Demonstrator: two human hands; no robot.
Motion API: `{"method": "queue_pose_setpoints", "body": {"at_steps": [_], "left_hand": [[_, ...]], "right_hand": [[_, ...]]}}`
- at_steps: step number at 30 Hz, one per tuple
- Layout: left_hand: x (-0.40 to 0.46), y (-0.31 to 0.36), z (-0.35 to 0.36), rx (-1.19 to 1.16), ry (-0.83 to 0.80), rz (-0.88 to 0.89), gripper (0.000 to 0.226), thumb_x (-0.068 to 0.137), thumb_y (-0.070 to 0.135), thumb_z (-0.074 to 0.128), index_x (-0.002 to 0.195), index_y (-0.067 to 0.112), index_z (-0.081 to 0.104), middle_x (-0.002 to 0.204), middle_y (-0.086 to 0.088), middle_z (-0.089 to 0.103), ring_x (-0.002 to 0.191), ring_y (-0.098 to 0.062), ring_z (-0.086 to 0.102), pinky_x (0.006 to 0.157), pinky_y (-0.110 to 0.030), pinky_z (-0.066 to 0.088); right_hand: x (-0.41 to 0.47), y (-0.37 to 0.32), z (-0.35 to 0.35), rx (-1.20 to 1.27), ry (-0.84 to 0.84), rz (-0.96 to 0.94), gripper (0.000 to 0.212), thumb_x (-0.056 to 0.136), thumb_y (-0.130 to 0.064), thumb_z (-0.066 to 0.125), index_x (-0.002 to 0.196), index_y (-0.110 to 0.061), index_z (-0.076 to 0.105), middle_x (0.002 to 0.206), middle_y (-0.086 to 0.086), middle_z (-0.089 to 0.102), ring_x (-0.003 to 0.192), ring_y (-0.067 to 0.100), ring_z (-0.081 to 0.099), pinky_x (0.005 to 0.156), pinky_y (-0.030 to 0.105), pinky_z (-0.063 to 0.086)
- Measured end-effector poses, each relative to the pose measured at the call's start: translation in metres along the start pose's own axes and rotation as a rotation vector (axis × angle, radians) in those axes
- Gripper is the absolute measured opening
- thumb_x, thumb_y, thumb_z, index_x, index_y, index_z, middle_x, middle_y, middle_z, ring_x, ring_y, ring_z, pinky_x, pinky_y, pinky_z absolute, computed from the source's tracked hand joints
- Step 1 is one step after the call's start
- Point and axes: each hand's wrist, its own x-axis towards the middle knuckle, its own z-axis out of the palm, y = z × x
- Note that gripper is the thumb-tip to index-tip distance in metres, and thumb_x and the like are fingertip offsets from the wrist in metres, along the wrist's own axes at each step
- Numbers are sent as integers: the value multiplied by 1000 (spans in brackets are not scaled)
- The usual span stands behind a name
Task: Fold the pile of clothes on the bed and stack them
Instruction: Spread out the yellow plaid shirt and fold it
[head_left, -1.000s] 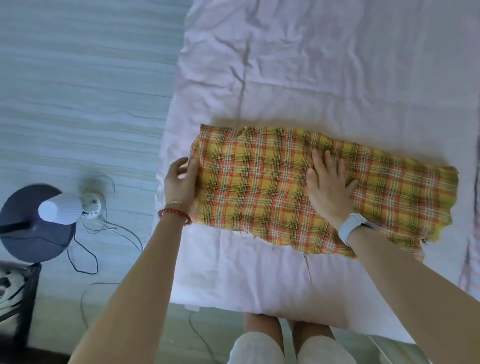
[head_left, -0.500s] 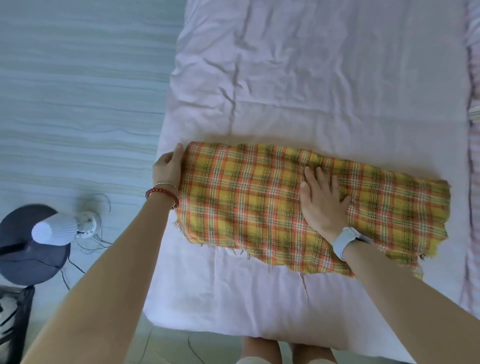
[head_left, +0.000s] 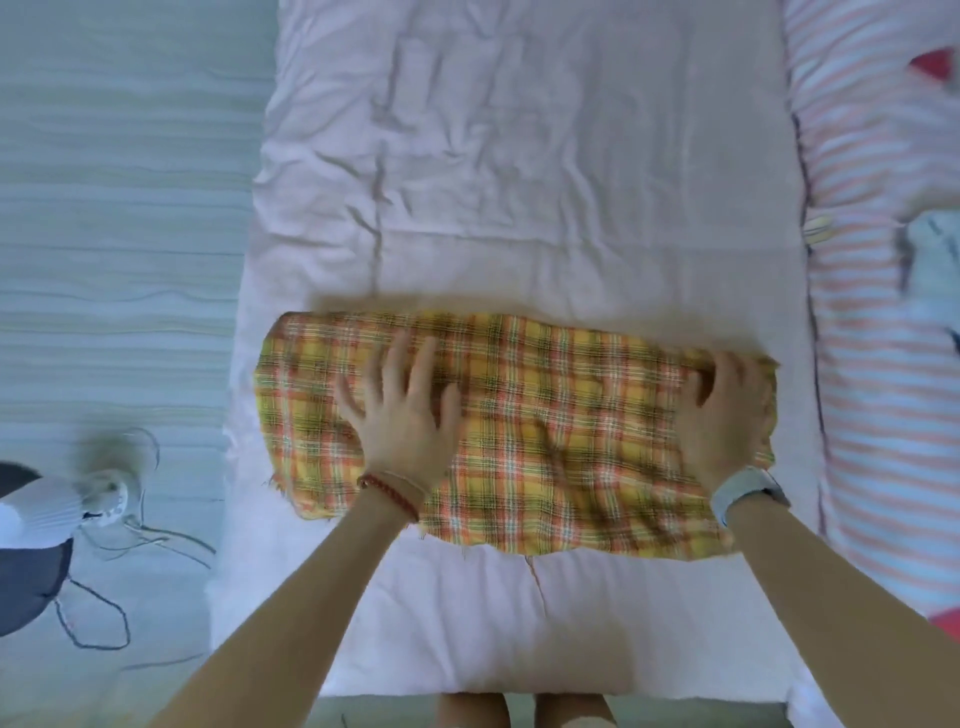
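A yellow and orange plaid cloth (head_left: 545, 431) lies folded into a long strip across the pale pink bed (head_left: 519, 182). My left hand (head_left: 402, 415) presses flat on the cloth's left part, fingers spread and straight. At the strip's right end my right hand (head_left: 722, 415) lies on the cloth, its fingertips curled over the edge there; motion blur hides whether they pinch the fabric. A red bead bracelet is on my left wrist and a pale watch on my right.
A striped pink and white cover (head_left: 883, 312) lies along the bed's right side with a pale garment (head_left: 935, 270) and a bit of red cloth (head_left: 935, 65) on it. On the tiled floor at left stand a small fan (head_left: 98, 493) with cables and a dark round stool (head_left: 26, 571).
My left hand moved from the cloth's left edge onto its left part. My right hand slid from the middle to the right end. The view shifted right.
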Motion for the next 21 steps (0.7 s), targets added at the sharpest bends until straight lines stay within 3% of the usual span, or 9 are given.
{"method": "queue_pose_setpoints", "body": {"at_steps": [3,5,7,8,11,13,16,21], "left_hand": [[-48,42,29,97,-140,236,54,84,54,39,133,30,40,143,-5,43,133,-32,32,107,-62,10],[-67,60,47,177,-204,339,61,80,61,38,134,32,38,144,-7,41,134,-33,27,106,-64,10],[-74,66,61,256,-246,364,69,77,70,35,136,33,36,146,-7,38,135,-35,23,105,-66,10],[-75,65,65,285,-277,348,74,75,73,34,137,33,34,147,-7,37,136,-35,22,105,-67,12],[-75,57,72,386,-341,298,86,69,79,30,140,32,28,148,-7,34,136,-32,21,100,-71,24],[-76,56,71,429,-357,302,88,68,81,28,141,31,28,148,-7,35,135,-33,22,97,-72,20],[-80,66,66,429,-361,328,85,70,78,29,140,29,30,147,-8,36,136,-35,21,97,-71,15],[-60,119,61,279,-397,414,65,83,61,30,134,24,44,146,-6,38,137,-33,29,101,-68,12]], "right_hand": [[23,36,-9,270,-54,376,51,88,-37,50,129,-6,48,131,15,48,118,36,45,99,51,38],[39,51,-11,424,-110,462,38,90,-31,53,118,-6,54,109,13,58,101,31,54,88,43,45],[54,58,-16,408,-135,395,19,93,-23,49,103,-7,56,87,9,55,85,26,50,72,34,40],[61,61,-19,384,-121,330,20,94,-22,47,102,-6,57,86,8,54,83,24,49,70,32,37],[81,67,-31,331,-41,239,25,95,-20,47,108,-2,60,101,10,59,92,27,54,76,30,40],[90,74,-33,341,-54,245,27,94,-20,48,110,-3,61,110,12,62,101,30,56,84,33,44],[71,81,-35,470,-103,234,29,95,-25,49,113,-4,58,103,8,60,92,21,54,76,28,42],[-26,105,-34,615,-75,246,19,96,-28,47,98,-10,51,86,-5,51,81,15,48,71,25,36]]}}
